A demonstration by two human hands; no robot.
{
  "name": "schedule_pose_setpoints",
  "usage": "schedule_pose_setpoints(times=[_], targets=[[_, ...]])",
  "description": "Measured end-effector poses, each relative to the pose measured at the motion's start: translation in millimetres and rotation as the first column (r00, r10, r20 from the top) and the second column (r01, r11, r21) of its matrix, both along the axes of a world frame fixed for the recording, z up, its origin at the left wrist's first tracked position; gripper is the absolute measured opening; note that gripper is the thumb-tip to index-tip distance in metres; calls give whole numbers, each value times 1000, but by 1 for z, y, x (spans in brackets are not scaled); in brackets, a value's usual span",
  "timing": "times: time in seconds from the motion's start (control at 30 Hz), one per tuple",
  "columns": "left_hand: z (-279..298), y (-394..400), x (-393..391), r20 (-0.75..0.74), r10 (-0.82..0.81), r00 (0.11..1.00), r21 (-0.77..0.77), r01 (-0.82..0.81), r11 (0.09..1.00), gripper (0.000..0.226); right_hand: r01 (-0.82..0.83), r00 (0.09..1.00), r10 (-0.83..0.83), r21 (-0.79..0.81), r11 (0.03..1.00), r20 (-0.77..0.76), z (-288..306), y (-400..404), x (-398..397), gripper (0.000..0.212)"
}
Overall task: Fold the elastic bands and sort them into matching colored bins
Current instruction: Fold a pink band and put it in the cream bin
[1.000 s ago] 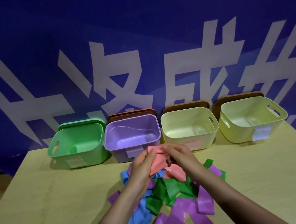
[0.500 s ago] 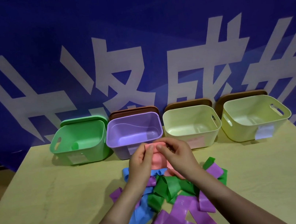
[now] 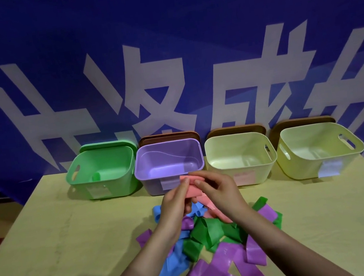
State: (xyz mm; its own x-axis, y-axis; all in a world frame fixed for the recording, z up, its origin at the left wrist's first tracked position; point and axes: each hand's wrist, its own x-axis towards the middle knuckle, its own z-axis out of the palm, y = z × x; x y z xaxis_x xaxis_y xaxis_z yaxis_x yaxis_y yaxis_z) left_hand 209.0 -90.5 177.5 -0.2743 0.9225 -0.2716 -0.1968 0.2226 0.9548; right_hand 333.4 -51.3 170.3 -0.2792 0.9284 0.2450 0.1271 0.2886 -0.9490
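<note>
Nearest to us on the table (image 3: 41, 265) lies a loose pile of bands: purple bands (image 3: 222, 271), a blue band (image 3: 174, 266) and green bands (image 3: 210, 230) tangled together. Just above the pile, our left hand (image 3: 175, 207) and right hand (image 3: 219, 191) both pinch a folded pink band (image 3: 191, 186), fingers curled round it, its tail trailing down into the pile. Beyond stand a green bin (image 3: 101, 173), a purple bin (image 3: 168, 163) and two pale yellow bins (image 3: 241, 159), before a blue banner (image 3: 162, 46).

body: 2 bare forearms, no sleeves | L hand (image 3: 174, 206) bare | R hand (image 3: 219, 191) bare | no rings/watch
</note>
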Motion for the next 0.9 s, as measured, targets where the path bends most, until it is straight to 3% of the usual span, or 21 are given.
schedule_pose_setpoints(times=[0.27, 0.47, 0.6, 0.73, 0.9], targets=[[-9, -2, -1, 24, -22, 999, 24, 22, 999, 41, -160, 980, 151, 61, 985, 129, 3, -1, 11, 29], [-12, -5, 1, 21, -93, 995, 71, 91, 993, 26, -141, 990, 143, -201, 969, -6, 7, -4, 10, 21], [-10, -9, -1, -39, -108, 993, 76, 110, 991, 24, -185, 982, 190, -240, 953, -3, 7, -8, 10, 20], [-11, -13, 0, -71, -45, 996, 54, 49, 997, 32, -167, 986, 165, -257, 952, -30, 6, -7, 8, 15], [-9, -11, 4, -67, -27, 997, 36, 30, 999, 32, -50, 995, 19, -323, 945, -100, -1, -8, 3, 14]])
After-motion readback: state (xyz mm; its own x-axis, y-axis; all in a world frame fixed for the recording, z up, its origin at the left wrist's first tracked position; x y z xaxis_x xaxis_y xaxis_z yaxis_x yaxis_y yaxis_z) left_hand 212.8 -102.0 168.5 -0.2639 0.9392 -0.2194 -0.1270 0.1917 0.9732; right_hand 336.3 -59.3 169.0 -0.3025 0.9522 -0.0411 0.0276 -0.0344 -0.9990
